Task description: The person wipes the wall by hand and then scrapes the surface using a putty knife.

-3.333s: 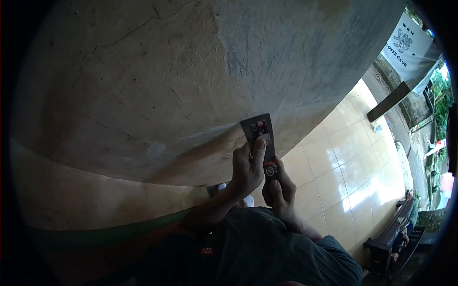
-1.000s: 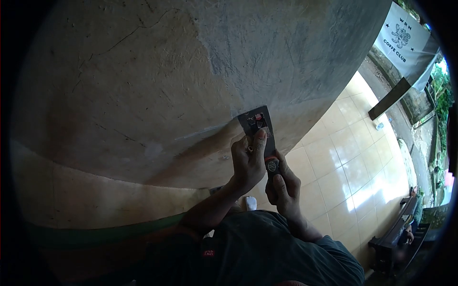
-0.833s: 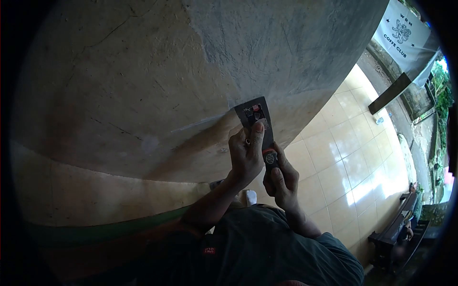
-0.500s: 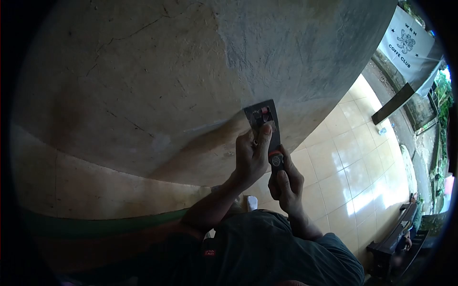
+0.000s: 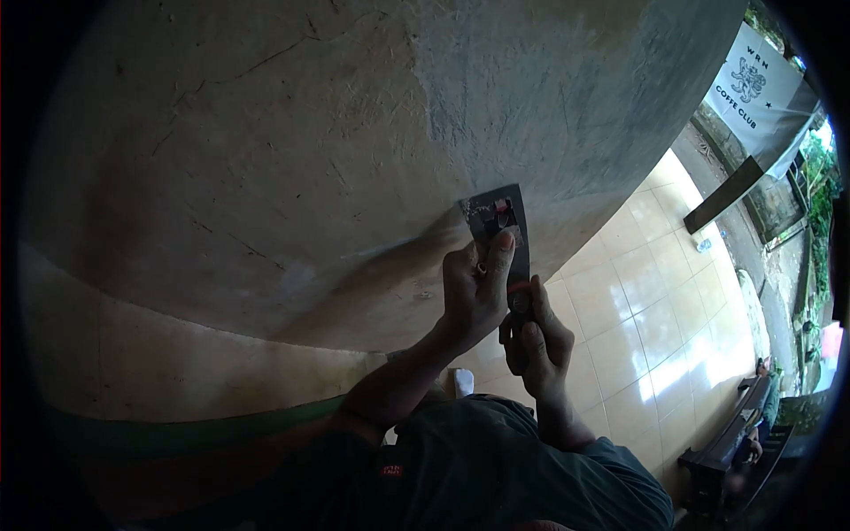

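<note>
In view, the scraper (image 5: 521, 252) has shifted toward three o'clock; left hand (image 5: 475, 294) pinches its blade (image 5: 519, 217), right hand (image 5: 548, 348) grips its handle (image 5: 521, 303). Likely mid-stroke on the wall (image 5: 301, 168), calling for steady pressure.

The left hand (image 5: 476, 288) is covering part of the scraper (image 5: 521, 250), while the right hand (image 5: 543, 345) is hiding some of its handle (image 5: 520, 303). The view's top edge is cutting off the wall (image 5: 336, 168).

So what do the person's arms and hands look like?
The left hand and right hand wear no gloves. The left one seems to wear a ring. The dark, greenish sleeves stop well before the wrists.
</note>
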{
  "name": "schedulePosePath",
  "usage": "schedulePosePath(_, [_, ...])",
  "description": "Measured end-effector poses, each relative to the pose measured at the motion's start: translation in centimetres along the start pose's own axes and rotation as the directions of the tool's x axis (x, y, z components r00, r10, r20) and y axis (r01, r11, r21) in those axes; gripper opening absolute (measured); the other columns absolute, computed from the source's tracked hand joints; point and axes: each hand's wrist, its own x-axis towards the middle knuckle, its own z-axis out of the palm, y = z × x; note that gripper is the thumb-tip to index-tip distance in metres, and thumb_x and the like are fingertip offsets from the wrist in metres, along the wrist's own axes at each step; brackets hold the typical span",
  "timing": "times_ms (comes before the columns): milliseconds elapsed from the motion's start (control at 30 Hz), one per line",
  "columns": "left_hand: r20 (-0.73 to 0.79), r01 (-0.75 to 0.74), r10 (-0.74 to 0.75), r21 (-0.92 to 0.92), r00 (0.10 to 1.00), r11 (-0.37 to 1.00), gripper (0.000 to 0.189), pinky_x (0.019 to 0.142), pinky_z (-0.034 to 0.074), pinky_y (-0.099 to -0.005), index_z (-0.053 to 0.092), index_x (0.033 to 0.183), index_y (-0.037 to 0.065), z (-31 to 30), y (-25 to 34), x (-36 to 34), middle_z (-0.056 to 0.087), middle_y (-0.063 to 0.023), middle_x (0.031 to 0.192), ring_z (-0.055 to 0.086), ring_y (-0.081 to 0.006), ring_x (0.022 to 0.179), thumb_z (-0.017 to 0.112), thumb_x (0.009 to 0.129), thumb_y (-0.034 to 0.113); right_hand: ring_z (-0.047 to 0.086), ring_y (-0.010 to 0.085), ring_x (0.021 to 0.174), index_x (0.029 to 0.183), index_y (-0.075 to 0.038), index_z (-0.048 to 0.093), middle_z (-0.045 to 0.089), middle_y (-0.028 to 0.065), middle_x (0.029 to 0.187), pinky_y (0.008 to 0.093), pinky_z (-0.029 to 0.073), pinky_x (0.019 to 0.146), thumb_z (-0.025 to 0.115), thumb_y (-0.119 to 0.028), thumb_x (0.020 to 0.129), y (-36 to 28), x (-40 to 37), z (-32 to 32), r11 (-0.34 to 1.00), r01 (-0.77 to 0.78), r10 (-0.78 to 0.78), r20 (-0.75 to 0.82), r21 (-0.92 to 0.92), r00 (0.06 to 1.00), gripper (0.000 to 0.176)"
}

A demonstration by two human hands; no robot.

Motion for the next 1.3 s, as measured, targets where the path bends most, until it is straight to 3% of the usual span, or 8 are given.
schedulePosePath(67, [0.006,-0.002,0.002,-0.026,1.0,1.0,0.029,0.044,0.029,-0.0241,0.059,0.08,0.0,0.4,0.8,0.6,0.048,0.002,0.056,0.041,-0.0015,0.052,0.051,0.098,0.021,0.047,0.0065,0.057,0.141,0.001,0.034,0.059,0.0064,0.084,0.0214,0.039,0.051,0.043,-0.016,0.099,-0.8,0.5,-1.2,0.993,-0.073,0.064,0.093,0.094,0.994,0.047])
schedulePosePath(267, [-0.001,-0.043,0.043,-0.018,0.999,0.999,0.029,0.042,0.028,-0.0246,0.059,0.077,0.0,0.5,-0.5,0.1,0.051,0.0015,0.056,0.041,-0.0012,0.051,0.052,0.097,0.02,0.047,0.0057,0.053,0.14,0.004,0.035,0.059,0.0063,0.074,0.0221,0.038,0.05,0.047,-0.012,0.096,-0.6,0.2,-0.6,0.992,-0.096,0.094,0.019,0.077,0.995,0.048])
schedulePosePath(467, [-0.007,-0.028,0.028,-0.006,1.0,1.0,0.031,0.043,0.027,-0.0244,0.056,0.073,0.001,0.3,0.6,0.1,0.048,0.0022,0.055,0.04,-0.0013,0.052,0.052,0.097,0.021,0.051,0.0058,0.062,0.138,0.006,0.036,0.064,0.0126,0.095,0.0222,0.042,0.057,0.046,-0.007,0.094,-2.3,0.1,-1.1,0.995,-0.089,0.092,0.082,-0.046,0.992,0.047])
schedulePosePath(500, [-0.009,-0.012,0.012,-0.02,1.0,1.0,0.031,0.043,0.027,-0.0245,0.056,0.073,0.001,0.1,0.0,-0.3,0.048,0.0025,0.055,0.04,-0.0013,0.051,0.052,0.097,0.021,0.046,0.0051,0.05,0.137,0.007,0.036,0.058,0.0088,0.08,0.0204,0.034,0.045,0.046,-0.018,0.097,-1.7,-0.1,-0.5,0.995,-0.024,0.028,0.049,-0.093,0.998,0.048])
schedulePosePath(633, [-0.029,0.002,-0.002,-0.029,1.0,1.0,0.032,0.043,0.026,-0.0257,0.055,0.072,0.002,0.4,0.4,0.4,0.046,0.003,0.054,0.038,-0.0019,0.05,0.051,0.097,0.02,0.047,0.0061,0.051,0.136,0.007,0.038,0.058,0.0064,0.077,0.0215,0.037,0.047,0.044,-0.015,0.097,-2.7,0.8,-0.7,0.983,-0.034,0.049,0.076,-0.18,0.996,0.046])
schedulePosePath(933, [-0.13,-0.122,0.128,0.049,0.983,0.991,0.036,0.042,0.024,-0.0267,0.054,0.066,0.002,0.5,0.5,0.8,0.044,0.0025,0.05,0.038,-0.0016,0.049,0.051,0.097,0.018,0.05,0.0067,0.053,0.135,0.007,0.039,0.061,0.0071,0.074,0.0225,0.039,0.051,0.043,-0.011,0.095,-2.4,2.1,-0.6,0.961,0.051,-0.015,0.133,-0.273,0.991,0.044])
schedulePosePath(1267, [-0.158,-0.026,0.026,0.006,0.987,1.0,0.036,0.043,0.028,-0.0242,0.058,0.071,0.0,0.8,0.2,0.3,0.048,0.0021,0.053,0.042,-0.0017,0.05,0.049,0.098,0.023,0.051,0.0065,0.055,0.135,0.006,0.039,0.062,0.0079,0.075,0.0214,0.042,0.055,0.043,0.0,0.09,-4.4,2.1,-0.9,0.924,0.059,0.01,0.179,-0.379,0.984,0.045])
schedulePosePath(1300, [-0.177,-0.084,0.093,0.057,0.98,0.995,0.036,0.044,0.029,-0.0245,0.059,0.073,0.0,1.0,0.1,0.6,0.05,0.0021,0.054,0.043,-0.0022,0.051,0.049,0.098,0.024,0.056,0.0178,0.081,0.132,0.005,0.043,0.062,0.0169,0.092,0.0271,0.045,0.071,0.045,0.003,0.089,-5.3,2.6,-0.8,0.928,-0.017,0.082,0.158,-0.373,0.984,0.043])
